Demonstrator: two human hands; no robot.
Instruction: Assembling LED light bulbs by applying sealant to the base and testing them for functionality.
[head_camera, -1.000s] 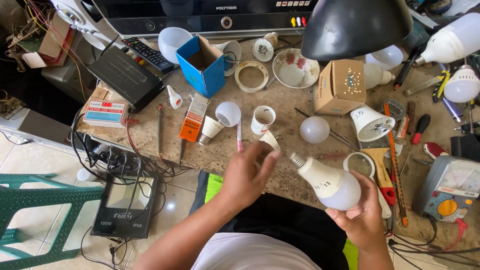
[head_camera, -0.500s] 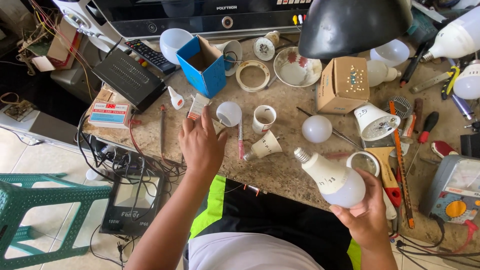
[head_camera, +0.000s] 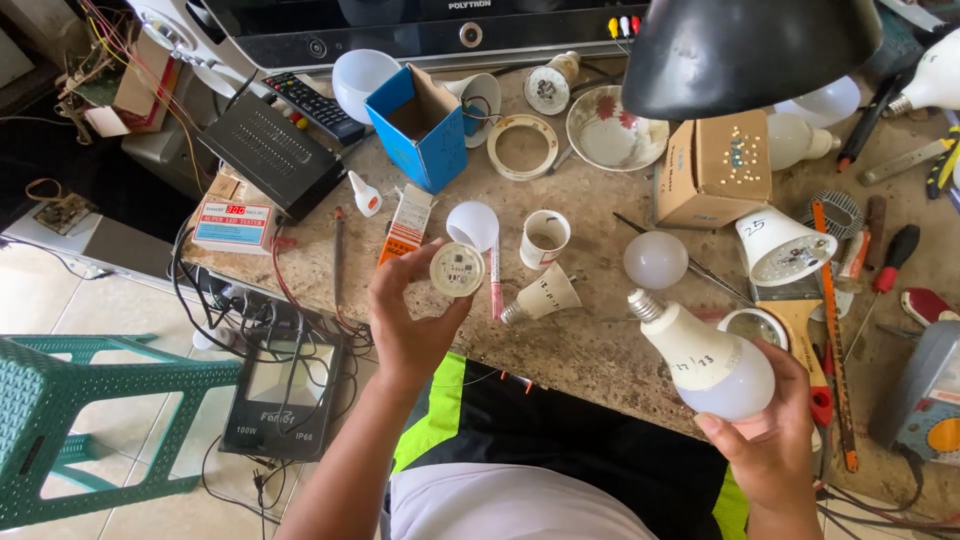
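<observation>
My left hand (head_camera: 405, 320) holds up a small opened bulb base (head_camera: 457, 269), its round circuit disc facing me, above the near edge of the stone worktop (head_camera: 590, 340). My right hand (head_camera: 775, 445) grips a large white bulb (head_camera: 705, 360) by its globe, the screw cap pointing up and left. Between the hands lie a white bulb housing (head_camera: 543, 296) on its side, a pink pen (head_camera: 494, 275), a white cup-shaped shell (head_camera: 545, 238) and a loose white dome (head_camera: 655, 259).
A blue open box (head_camera: 420, 130), a cardboard box (head_camera: 712, 170), a patterned bowl (head_camera: 615, 130), a black lamp shade (head_camera: 750, 50) and tools at the right crowd the worktop. A black set-top box (head_camera: 270, 150), cables and a green stool (head_camera: 90, 420) stand left.
My left hand reached left to the worktop, picked up the small bulb base and lifted it toward me. The right hand kept the big bulb, shifting slightly right.
</observation>
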